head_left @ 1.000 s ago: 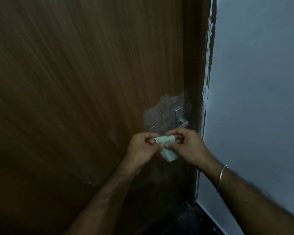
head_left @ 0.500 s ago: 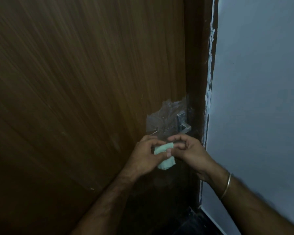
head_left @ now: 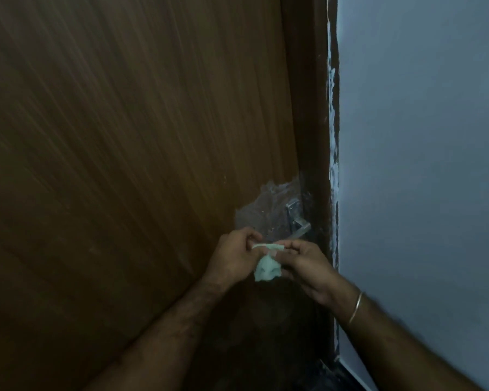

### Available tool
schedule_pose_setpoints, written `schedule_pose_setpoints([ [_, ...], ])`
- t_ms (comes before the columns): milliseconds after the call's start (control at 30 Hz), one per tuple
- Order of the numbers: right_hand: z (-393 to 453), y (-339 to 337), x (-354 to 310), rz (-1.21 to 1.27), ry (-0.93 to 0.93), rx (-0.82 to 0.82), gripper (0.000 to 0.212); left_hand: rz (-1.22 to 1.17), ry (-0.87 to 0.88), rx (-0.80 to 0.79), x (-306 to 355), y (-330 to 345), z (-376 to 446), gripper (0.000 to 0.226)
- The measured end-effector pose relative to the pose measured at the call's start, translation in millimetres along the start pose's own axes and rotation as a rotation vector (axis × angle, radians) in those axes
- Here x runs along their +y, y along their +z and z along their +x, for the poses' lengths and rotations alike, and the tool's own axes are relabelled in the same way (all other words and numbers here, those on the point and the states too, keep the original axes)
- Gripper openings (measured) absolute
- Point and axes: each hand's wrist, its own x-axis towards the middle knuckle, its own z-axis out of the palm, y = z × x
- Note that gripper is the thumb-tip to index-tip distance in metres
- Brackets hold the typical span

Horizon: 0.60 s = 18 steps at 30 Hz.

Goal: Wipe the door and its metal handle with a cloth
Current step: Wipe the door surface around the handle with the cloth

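Note:
A brown wooden door (head_left: 124,165) fills the left of the view. Its metal lever handle (head_left: 298,221) sits near the right edge, with crinkled clear plastic film (head_left: 263,207) stuck to the door around it. Just below the handle, my left hand (head_left: 232,256) and my right hand (head_left: 308,266) both pinch a small pale green cloth (head_left: 267,268). A strip of the cloth is stretched between my fingertips, and the rest hangs bunched below. Neither hand touches the handle or the door.
A dark door frame (head_left: 314,108) runs down beside the door, with chipped white paint (head_left: 332,122) along its edge. A grey-blue wall (head_left: 421,165) takes up the right side. A thin bangle (head_left: 355,307) circles my right wrist. The dark floor (head_left: 316,376) shows at the bottom.
My hands have pulled slightly apart and stretched the cloth's top edge between them, so the rest now hangs looser below. The view has shifted slightly.

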Motion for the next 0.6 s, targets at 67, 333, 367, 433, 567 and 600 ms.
schedule_pose_setpoints([
  [67,18,-5,-9,0.024,-0.030,0.271,0.017,0.174,0.087,0.081,12,-18,10,0.013],
  [333,105,34,-62,-0.325,-0.632,0.717,0.019,1.261,0.732,0.405,30,-94,64,0.060],
  [367,109,42,-52,-0.406,-0.679,0.668,0.018,1.295,0.735,0.421,26,-97,68,0.062],
  [433,110,51,-23,-0.536,-0.795,0.569,0.019,1.320,0.762,0.439,16,-100,73,0.067],
  [567,122,35,-23,-0.333,-0.752,0.779,0.014,1.322,0.829,0.487,9,-98,82,0.067],
  [600,123,35,-30,-0.299,-0.726,0.815,0.015,1.312,0.847,0.503,8,-96,83,0.065],
])
